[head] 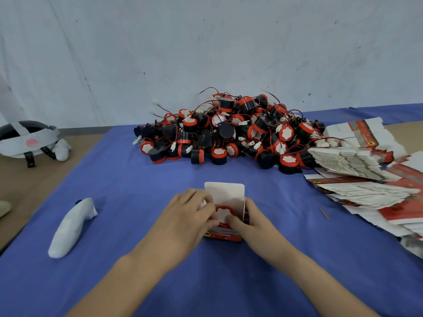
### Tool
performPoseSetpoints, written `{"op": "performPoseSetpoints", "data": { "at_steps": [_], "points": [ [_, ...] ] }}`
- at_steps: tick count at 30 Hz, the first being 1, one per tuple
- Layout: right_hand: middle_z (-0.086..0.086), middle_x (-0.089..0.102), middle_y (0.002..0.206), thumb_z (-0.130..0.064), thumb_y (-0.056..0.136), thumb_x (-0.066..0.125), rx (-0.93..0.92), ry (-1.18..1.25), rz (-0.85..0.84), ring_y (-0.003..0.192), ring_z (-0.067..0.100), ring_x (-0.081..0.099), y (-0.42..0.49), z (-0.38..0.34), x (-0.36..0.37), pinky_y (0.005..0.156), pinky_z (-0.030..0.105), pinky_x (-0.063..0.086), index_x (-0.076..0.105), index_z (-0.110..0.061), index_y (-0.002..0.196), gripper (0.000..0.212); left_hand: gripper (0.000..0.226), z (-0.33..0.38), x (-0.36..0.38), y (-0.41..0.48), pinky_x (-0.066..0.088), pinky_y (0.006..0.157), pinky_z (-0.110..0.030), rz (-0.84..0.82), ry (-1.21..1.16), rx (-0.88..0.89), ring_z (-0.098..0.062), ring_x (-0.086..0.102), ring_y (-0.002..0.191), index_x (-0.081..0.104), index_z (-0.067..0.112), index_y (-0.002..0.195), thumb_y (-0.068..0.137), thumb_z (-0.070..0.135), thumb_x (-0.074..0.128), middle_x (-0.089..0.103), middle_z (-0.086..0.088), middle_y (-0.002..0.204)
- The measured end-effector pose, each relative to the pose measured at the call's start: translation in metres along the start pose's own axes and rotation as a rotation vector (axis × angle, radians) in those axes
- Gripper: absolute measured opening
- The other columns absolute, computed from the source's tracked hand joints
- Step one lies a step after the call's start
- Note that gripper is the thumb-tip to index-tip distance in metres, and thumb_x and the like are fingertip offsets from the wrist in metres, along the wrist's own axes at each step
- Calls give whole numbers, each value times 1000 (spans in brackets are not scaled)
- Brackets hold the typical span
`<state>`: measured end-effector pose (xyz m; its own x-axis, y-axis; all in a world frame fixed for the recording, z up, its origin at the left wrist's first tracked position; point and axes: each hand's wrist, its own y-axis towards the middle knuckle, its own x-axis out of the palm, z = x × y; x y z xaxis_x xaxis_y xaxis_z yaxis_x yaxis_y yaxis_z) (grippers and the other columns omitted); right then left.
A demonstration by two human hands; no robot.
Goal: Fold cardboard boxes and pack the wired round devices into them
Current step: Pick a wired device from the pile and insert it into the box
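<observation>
Cardboard box (225, 235) sits open on the blue cloth (137, 225), its lid up. The left hand (187, 216) and right hand (254, 223) grip it and seat one round device (225, 213) inside. Beyond, a big device pile (229, 131) and flat boxes (357, 165) are still to be packed.

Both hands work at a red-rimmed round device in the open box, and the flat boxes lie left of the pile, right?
In the head view the flat boxes lie right of the pile, not left. The left hand and right hand work at the round device in the open box.
</observation>
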<state>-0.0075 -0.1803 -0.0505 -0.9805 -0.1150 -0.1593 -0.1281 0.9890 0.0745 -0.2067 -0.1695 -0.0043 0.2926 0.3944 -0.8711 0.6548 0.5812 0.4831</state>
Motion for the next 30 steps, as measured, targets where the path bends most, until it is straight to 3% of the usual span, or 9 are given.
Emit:
{"op": "performPoseSetpoints", "data": {
  "at_steps": [3,6,10,14,20,22,26,28,30],
  "points": [
    [-6,69,110,-37,95,62,16,-9,29,100,4,66,2,1,3,91,29,57,57,-31,111,18,15,-1,-1,-7,52,66,-31,-43,-18,-51,-18,59,85,72,21,92,80,16,80,62,5,94],
    [-3,68,111,-39,94,62,19,-12,31,101,7,66,2,3,4,91,32,57,57,-29,111,21,42,-3,-1,-16,52,64,-29,-88,2,-47,-17,62,82,73,22,102,67,1,83,65,8,93],
    [-18,69,108,-39,96,60,13,4,14,100,-3,65,1,4,4,81,19,55,55,-39,110,15,37,6,-1,-21,51,59,-32,-97,33,-11,-16,59,65,70,19,106,72,6,76,64,9,76],
    [-30,66,109,-31,102,54,28,6,-3,103,-8,63,-1,2,6,79,13,53,51,-43,114,17,41,16,0,-22,45,47,-27,-102,52,-59,-12,44,46,64,15,99,61,6,77,48,11,56],
    [-29,66,108,-32,103,53,26,-14,1,102,-6,63,-2,0,7,83,18,52,51,-42,114,15,36,19,0,-20,42,43,-30,-115,14,-137,-14,46,50,61,15,92,62,-2,68,55,5,74],
    [-31,65,109,-33,103,53,18,-22,-7,103,-7,63,-3,-1,7,83,18,52,50,-46,113,17,38,19,0,-18,33,38,-25,-142,16,-162,-12,43,45,59,16,96,63,1,68,53,8,69],
    [-30,65,114,-34,104,52,8,-23,-38,107,-7,62,-4,-4,6,82,14,53,50,-49,114,19,56,26,9,-17,12,41,-23,-217,74,-198,-13,30,50,40,18,132,78,8,52,33,10,69],
    [-31,64,115,-35,103,52,1,-24,-51,109,-8,62,-5,-6,6,83,13,52,50,-49,117,20,62,26,7,-16,15,41,-24,-195,83,-214,-13,33,51,31,22,138,80,8,49,31,12,69],
    [-30,64,121,-46,101,54,-34,-27,-64,113,-7,60,-7,-8,5,87,15,52,49,-50,123,23,61,23,-3,-14,30,37,-27,-162,39,-236,-13,41,49,42,23,132,75,6,56,38,12,64]
  ]
}}
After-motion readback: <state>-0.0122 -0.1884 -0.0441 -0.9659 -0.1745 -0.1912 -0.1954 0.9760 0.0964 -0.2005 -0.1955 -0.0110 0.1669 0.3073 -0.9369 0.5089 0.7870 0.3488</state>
